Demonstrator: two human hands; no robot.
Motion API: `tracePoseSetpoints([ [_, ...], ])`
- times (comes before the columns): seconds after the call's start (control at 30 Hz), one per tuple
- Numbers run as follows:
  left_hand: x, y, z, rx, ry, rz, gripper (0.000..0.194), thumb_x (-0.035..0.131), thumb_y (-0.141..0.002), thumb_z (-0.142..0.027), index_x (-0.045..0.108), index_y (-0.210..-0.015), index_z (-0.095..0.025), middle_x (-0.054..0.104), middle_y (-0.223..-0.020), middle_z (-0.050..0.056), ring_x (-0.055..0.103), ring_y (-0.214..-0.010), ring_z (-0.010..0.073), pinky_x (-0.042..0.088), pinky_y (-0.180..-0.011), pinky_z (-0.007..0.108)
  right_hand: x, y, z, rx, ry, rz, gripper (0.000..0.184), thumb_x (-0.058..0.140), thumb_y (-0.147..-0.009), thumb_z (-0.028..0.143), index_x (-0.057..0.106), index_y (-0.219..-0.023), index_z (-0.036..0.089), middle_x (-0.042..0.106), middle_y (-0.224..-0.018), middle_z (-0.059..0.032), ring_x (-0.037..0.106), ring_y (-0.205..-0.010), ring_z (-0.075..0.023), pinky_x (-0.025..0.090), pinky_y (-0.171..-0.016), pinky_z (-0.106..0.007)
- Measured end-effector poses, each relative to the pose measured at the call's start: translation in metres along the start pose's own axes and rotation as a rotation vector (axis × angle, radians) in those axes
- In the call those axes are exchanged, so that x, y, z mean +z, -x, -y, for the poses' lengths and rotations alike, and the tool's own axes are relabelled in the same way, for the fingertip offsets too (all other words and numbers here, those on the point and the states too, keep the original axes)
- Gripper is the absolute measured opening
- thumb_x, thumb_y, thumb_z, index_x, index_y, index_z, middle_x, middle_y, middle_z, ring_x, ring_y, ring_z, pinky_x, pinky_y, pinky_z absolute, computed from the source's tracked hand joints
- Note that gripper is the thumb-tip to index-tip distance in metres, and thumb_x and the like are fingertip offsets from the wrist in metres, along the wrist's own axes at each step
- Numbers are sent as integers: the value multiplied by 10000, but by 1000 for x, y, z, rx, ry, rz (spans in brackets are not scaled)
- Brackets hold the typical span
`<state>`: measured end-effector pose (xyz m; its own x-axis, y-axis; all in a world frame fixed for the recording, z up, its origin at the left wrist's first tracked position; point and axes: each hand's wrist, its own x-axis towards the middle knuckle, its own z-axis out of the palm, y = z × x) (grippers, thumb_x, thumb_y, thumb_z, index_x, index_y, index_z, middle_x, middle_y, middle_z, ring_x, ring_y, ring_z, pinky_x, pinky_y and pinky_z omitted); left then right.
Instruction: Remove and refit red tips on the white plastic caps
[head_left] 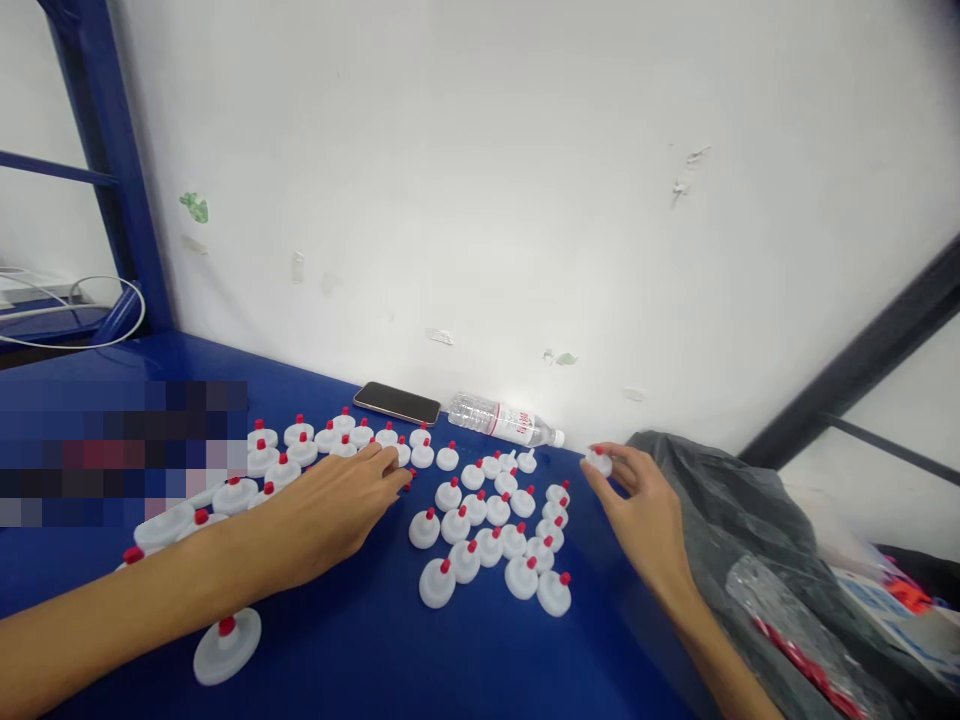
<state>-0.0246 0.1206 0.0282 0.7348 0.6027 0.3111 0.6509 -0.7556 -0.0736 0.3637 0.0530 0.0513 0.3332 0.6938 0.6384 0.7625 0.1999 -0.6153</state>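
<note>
Several white plastic caps with red tips (487, 530) stand in rows on a blue table (390, 660). My left hand (337, 505) lies across the table with fingers stretched toward the caps near the middle, its fingertips touching one cap and a small red piece. My right hand (637, 500) is at the right of the group, its fingertips pinched on a single white cap (598, 461) held just above the table. One cap (226, 644) stands alone near my left forearm.
A phone (396, 403) and a lying clear water bottle (504, 420) rest against the white wall. A grey plastic bag (750, 520) with packets fills the right side. A blue frame post (112, 160) and white cable stand at the left.
</note>
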Motion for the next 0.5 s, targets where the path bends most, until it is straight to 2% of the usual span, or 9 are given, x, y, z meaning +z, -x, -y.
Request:
tracePoseSetpoints([
  [0.07,2,1,-1,13,-17,9,466,528,-914,45,690,-1267,-214,679,-1197,139,697,-912,256,533,-716,338,4,-4,-19,91,-32,53,403,704,-931,590,783,-1042,211,831,-1118,-129,819,-1045,-325,661,-934,-449],
  [0.17,5,3,-2,32,-42,17,642,468,-836,108,655,-1363,-209,653,-1322,168,726,-903,258,551,-683,358,11,-7,-44,179,-55,129,432,717,-926,607,796,-1022,194,847,-1062,-125,822,-1044,-309,646,-984,-461],
  [0.27,8,4,-3,59,-54,24,721,488,-812,123,622,-1447,-190,634,-1417,201,749,-1068,322,594,-764,405,17,-6,-59,222,-24,211,389,754,-972,558,782,-1045,176,840,-1037,-78,812,-1005,-249,618,-1019,-496],
  [0.37,11,4,-2,85,-57,35,714,553,-802,118,630,-1456,-158,656,-1416,217,733,-1160,375,599,-856,457,21,-3,-56,209,14,271,396,725,-982,588,805,-1027,203,849,-1041,-73,813,-998,-269,612,-1014,-486],
  [0.43,11,3,-2,94,-55,46,697,563,-796,121,645,-1430,-156,677,-1388,207,743,-1128,364,590,-838,450,22,-1,-46,169,32,269,485,607,-1012,655,823,-1078,226,852,-1117,-100,804,-1079,-317,599,-1043,-489],
  [0.5,10,1,-2,98,-54,55,630,539,-802,127,688,-1336,-174,704,-1337,175,755,-1066,338,571,-771,423,21,1,-33,100,47,269,587,464,-1059,685,810,-1199,232,823,-1253,-113,752,-1227,-337,543,-1135,-526],
])
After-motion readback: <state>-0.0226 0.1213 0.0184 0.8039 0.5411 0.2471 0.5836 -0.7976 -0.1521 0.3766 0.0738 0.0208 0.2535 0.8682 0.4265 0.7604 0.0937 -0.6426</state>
